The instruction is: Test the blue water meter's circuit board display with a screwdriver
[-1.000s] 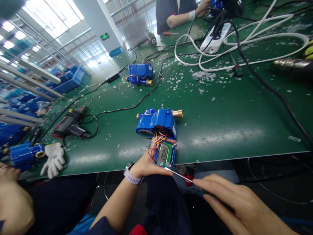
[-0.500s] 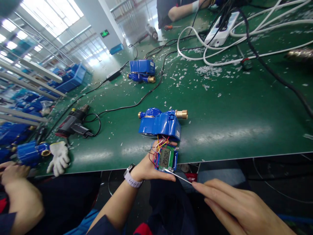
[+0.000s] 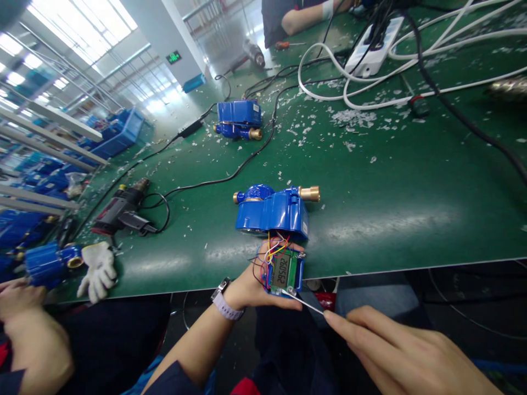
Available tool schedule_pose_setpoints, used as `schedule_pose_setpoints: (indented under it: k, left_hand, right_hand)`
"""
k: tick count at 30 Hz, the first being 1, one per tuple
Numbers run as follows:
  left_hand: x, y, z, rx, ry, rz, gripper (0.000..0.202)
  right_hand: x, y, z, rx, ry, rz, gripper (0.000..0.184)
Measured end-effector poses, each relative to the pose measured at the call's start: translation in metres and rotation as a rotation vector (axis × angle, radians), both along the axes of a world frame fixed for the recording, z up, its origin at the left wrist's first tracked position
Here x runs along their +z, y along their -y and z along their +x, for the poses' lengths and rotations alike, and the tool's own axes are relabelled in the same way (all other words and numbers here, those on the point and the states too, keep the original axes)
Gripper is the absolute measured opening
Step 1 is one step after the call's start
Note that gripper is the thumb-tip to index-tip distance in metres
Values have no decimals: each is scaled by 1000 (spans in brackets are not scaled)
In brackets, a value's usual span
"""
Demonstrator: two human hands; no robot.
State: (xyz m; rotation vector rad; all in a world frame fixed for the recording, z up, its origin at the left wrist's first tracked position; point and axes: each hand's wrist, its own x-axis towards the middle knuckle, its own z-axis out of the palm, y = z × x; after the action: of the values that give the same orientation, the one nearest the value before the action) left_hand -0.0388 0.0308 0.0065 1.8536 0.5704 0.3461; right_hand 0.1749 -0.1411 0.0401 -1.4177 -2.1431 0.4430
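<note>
Holding the display board [image 3: 283, 271] just off the near edge of the desk [image 3: 391, 192], your left hand [image 3: 255, 288] is clamped around it from below, with the number screen facing up. Your right hand [image 3: 395, 351] has its fingers closed on a thin metal tool [image 3: 305, 303], whose tip touches the board's lower corner. The two hands are apart and meet only through that tool.

As far as the work shows, the board is already out of the blue meter [image 3: 272, 211]. It hangs from it by a bundle of coloured wires [image 3: 272, 249], none of which looks detached. The meter's housing lies on the desk right behind the board, with brass ends at both sides. I judge this to be about the middle of the job: opening is done, while the work at the board's corner and any closing up remain.

Counted: one board, one thin tool, one wire bundle. There are three blue meters on the desk — yours, a second meter [image 3: 239, 118] farther back, and a third meter [image 3: 47, 263] at the left by a co-worker's hand [image 3: 16, 296]. There is one white glove [image 3: 99, 269], one corded power tool [image 3: 121, 211] and one power strip [image 3: 370, 46]. More blue parts fill the bins at the left, too blurred to count.
</note>
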Motion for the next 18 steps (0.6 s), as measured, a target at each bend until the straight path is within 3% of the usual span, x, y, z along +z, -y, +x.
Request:
schedule_pose_setpoints:
  k: [3, 8, 13, 18]
  left_hand:
    - [0, -1, 0, -16, 11, 38, 73]
    - [-6, 0, -2, 0, 40, 24, 78]
    - [-11, 1, -3, -13, 66, 20, 77]
    - [-12, 1, -3, -28, 54, 37, 77]
  right_hand:
    - [-3, 0, -3, -12, 52, 39, 56]
    - [-7, 3, -11, -88, -173, -48, 47]
    - [-18, 8, -12, -62, -68, 5, 56]
    - [-8, 2, -16, -136, -271, -99, 39]
